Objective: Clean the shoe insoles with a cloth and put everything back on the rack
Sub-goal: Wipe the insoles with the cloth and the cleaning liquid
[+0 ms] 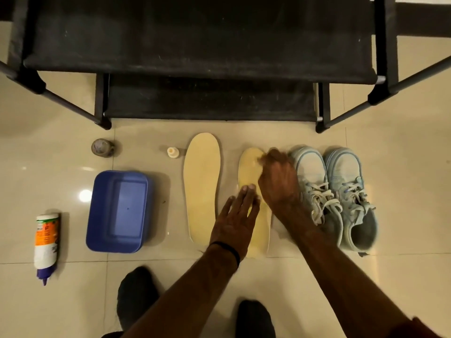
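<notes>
Two pale yellow insoles lie side by side on the tiled floor, the left insole (pixel 202 186) untouched. My left hand (pixel 238 215) presses flat, fingers straight, on the middle of the right insole (pixel 247 167). My right hand (pixel 278 181), blurred with motion, is at the toe end of that insole, with its fingers curled round a small brownish cloth (pixel 260 159) of which only a bit shows. A pair of light blue sneakers (pixel 310 172) stands just right of my right hand. The black shoe rack (pixel 195 57) stands beyond the insoles, its shelves bare.
A blue plastic tub (pixel 97 215) sits left of the insoles. A white and orange bottle (pixel 46 240) lies at the far left. A small round tin (pixel 101 147) and a small white cap (pixel 172 152) stand near the rack. My feet in dark socks (pixel 136 296) are below.
</notes>
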